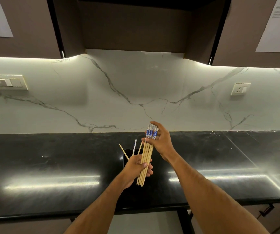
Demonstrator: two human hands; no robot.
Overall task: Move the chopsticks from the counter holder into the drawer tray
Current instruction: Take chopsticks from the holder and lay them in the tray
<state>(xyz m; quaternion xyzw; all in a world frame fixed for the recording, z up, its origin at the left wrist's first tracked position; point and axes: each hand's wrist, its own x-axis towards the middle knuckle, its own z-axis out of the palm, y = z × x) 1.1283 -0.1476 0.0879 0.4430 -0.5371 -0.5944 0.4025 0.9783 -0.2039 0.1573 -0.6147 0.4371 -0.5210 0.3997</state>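
- A bundle of chopsticks (145, 158), pale wood with blue-and-white patterned tops, is held above the black counter (51, 166), tilted with the patterned ends up and away from the camera.
- The lower part of the bundle is gripped by the left hand (136, 168), its fingers and thumb curled round the sticks.
- The patterned upper ends are pinched by the right hand (161, 141), fingers wrapped over them from the right.
- A black holder (127, 154) is seen on the counter just behind the left hand; three more chopsticks (134, 146) stand in it, leaning apart.
- The drawer tray cannot be made out in the view.
- A white marble backsplash (135, 92) with grey veins is set behind the counter, carrying a switch panel (4, 82) at left and a socket (240, 89) at right.
- Printed sheets (279, 26) are fixed to the upper cabinets; their writing is too blurred to be read.
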